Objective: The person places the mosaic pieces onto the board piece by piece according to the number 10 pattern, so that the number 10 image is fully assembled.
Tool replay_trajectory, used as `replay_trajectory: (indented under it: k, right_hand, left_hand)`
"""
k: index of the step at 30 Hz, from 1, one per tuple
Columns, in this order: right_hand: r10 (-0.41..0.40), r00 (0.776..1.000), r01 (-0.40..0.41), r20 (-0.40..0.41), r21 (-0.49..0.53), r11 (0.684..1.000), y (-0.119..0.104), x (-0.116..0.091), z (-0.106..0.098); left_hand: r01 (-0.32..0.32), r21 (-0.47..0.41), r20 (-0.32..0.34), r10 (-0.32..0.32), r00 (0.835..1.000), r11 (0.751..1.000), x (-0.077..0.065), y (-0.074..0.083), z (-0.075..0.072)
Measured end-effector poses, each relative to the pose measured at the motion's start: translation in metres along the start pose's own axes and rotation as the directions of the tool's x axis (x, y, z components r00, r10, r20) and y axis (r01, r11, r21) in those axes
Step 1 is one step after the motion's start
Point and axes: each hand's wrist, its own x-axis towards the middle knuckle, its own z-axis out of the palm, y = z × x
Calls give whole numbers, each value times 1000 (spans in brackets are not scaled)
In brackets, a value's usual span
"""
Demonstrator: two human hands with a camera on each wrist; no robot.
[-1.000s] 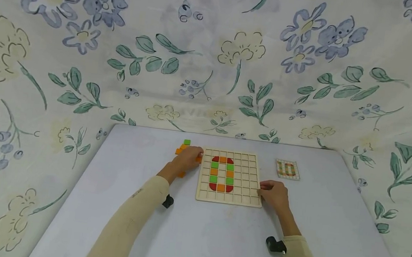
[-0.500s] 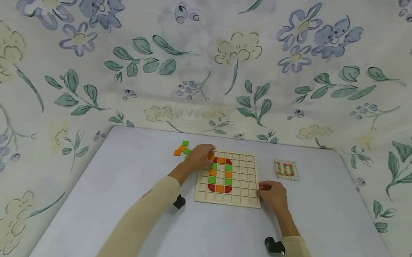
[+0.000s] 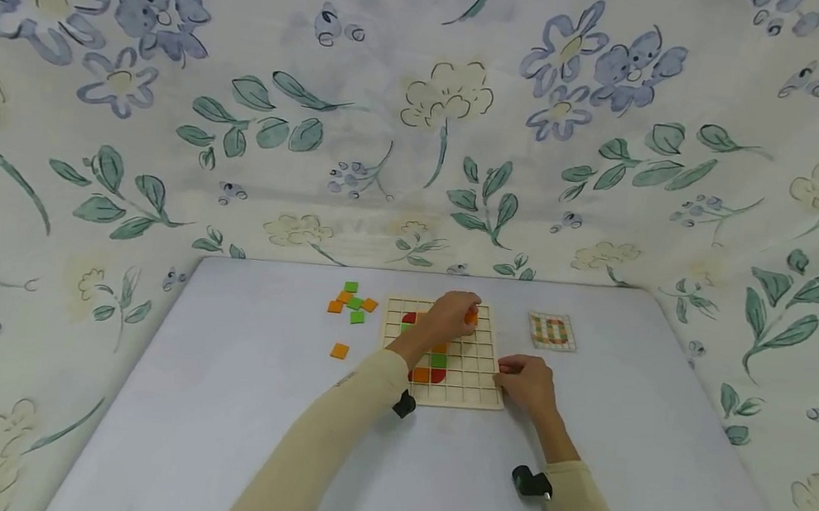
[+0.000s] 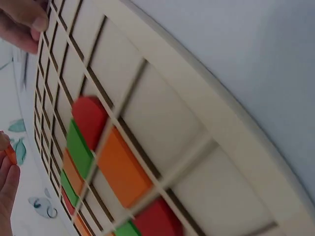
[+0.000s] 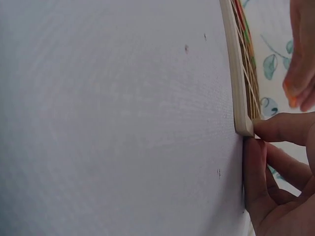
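Note:
My left hand point(image 3: 450, 316) pinches an orange square tile point(image 3: 471, 318) between thumb and fingers, over the upper right part of a wooden grid board point(image 3: 475, 379). In the left wrist view that tile point(image 4: 10, 154) shows at the fingertips. Red rounded corner tiles point(image 4: 91, 120), orange tiles point(image 4: 123, 169) and green tiles point(image 4: 78, 147) sit in the board's cells, partly hidden by my left arm in the head view. My right hand point(image 3: 529, 382) holds the board's right edge, with the thumb point(image 5: 278, 129) on the rim and a finger against its side.
Several loose green and orange tiles point(image 3: 354, 303) lie left of the board, with one orange tile point(image 3: 339, 351) apart from them, nearer. A small pattern card point(image 3: 552, 331) lies beyond my right hand. Floral cloth point(image 3: 389, 162) hangs behind the white table point(image 3: 256, 356).
My left hand has carried the orange tile from the board's left side rightward across it, uncovering the loose tiles. The right hand stays at the board's edge. The head view has shifted slightly.

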Motion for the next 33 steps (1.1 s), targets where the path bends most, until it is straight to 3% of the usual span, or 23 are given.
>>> replay_trajectory:
  k: [6, 11, 19, 23, 33]
  right_hand:
    - [-3, 1000, 3, 10, 15, 1000, -2, 1, 2]
    - [2, 1000, -2, 6, 10, 1000, -3, 2, 3]
    - [11, 1000, -11, -2, 8, 1000, 2, 3, 1]
    - [10, 1000, -10, -6, 6, 1000, 3, 3, 0]
    - [-1, 1000, 1, -14, -9, 1000, 2, 4, 1]
  left_hand:
    - [22, 47, 21, -23, 1000, 999, 13, 10, 7]
    - [44, 96, 39, -48, 998, 994, 18, 10, 12]
    - [58, 101, 46, -63, 997, 993, 25, 10, 20]
    - [55, 89, 32, -58, 998, 995, 24, 6, 26]
    - [73, -51, -38, -75, 996, 996, 17, 2, 32]
